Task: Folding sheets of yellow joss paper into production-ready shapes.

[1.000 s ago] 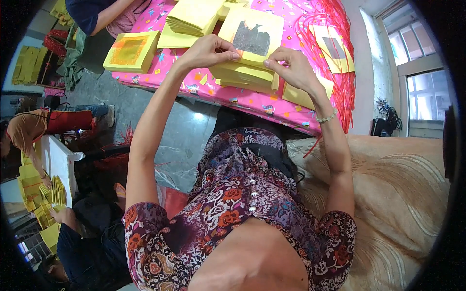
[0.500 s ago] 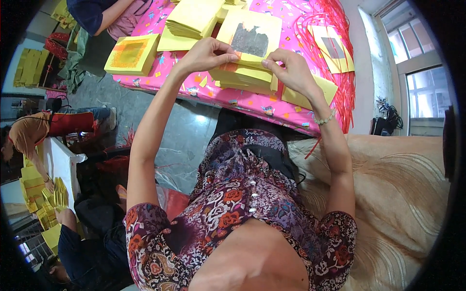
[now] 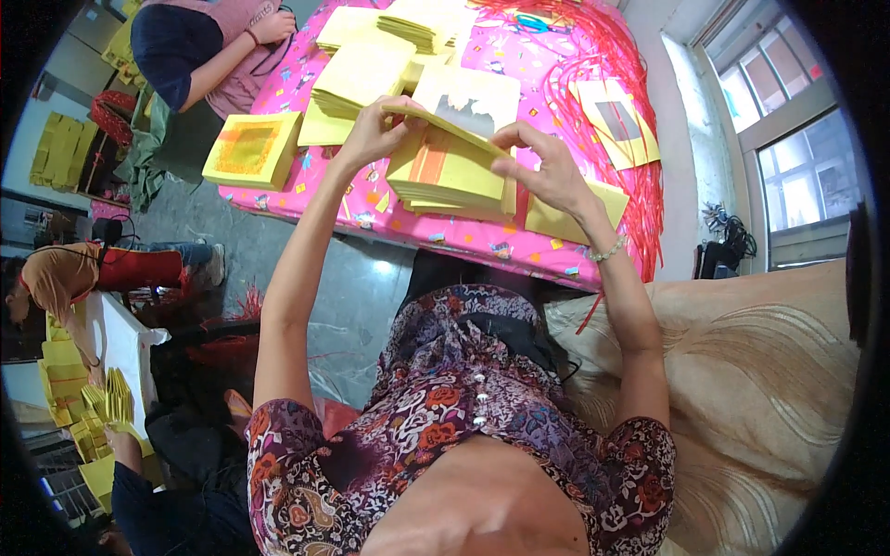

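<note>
Both my hands are raised over the pink table, at the ends of a folded sheet of yellow paper (image 3: 454, 128) that is lifted and tilted. My left hand (image 3: 375, 137) pinches its left end. My right hand (image 3: 549, 169) has its thumb and forefinger around the right end. Just below lies a stack of folded yellow paper (image 3: 454, 190), its top sheet showing an orange band. Beyond the lifted sheet, yellow paper with a ragged grey patch (image 3: 491, 88) is partly hidden. Another folded yellow sheet (image 3: 575, 213) lies beside my right wrist.
Yellow paper stacks (image 3: 362, 79) stand farther left, and a thick pile with an orange square (image 3: 252, 150) sits at the table's left edge. Red strands (image 3: 640, 120) hang over the right side. A person (image 3: 199, 56) sits at the far left; others handle yellow paper at a white table (image 3: 116, 343).
The paper's near edge, low on the stack before, is now lifted and tilted as a folded sheet, uncovering the orange-banded stack. My right hand has moved slightly down and its fingers have spread.
</note>
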The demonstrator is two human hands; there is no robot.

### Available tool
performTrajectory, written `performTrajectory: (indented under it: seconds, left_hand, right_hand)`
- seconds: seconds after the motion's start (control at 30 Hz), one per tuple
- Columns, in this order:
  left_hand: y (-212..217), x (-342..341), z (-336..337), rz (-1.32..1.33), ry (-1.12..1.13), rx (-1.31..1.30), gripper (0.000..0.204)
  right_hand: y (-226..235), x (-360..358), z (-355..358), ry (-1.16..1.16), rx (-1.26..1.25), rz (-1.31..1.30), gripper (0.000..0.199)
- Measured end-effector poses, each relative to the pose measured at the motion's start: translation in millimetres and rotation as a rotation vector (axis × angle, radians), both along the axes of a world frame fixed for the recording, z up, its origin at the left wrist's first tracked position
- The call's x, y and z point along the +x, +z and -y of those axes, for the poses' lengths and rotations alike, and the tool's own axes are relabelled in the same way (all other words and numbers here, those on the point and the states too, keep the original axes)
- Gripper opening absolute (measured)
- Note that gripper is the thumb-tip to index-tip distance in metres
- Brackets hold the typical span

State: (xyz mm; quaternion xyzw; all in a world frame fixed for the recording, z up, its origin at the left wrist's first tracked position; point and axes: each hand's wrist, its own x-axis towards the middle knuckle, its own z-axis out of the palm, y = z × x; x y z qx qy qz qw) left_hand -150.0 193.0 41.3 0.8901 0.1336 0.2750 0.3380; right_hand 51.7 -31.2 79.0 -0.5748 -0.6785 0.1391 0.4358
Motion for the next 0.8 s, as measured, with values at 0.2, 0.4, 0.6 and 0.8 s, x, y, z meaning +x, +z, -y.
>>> performTrajectory:
  seconds: [0.2, 0.4, 0.6, 0.8]
  left_hand:
    - [15, 17, -6, -0.089, 0.07, -0.161, 0.035]
    - [8, 37, -15, 0.079, 0.046, -0.42, 0.043]
    - [19, 40, 10, 0.107, 0.159, -0.625, 0.033]
    - [20, 33, 46, 0.21, 0.144, -0.716, 0.032]
  right_hand:
    - [-25, 18, -22, -0.211, -0.024, 0.039, 0.043]
    - [-47, 23, -49, -0.442, -0.014, -0.166, 0.034]
    - [-51, 21, -50, -0.604, -0.006, -0.172, 0.04]
    - [-53, 29, -33, -0.55, -0.131, -0.354, 0.038]
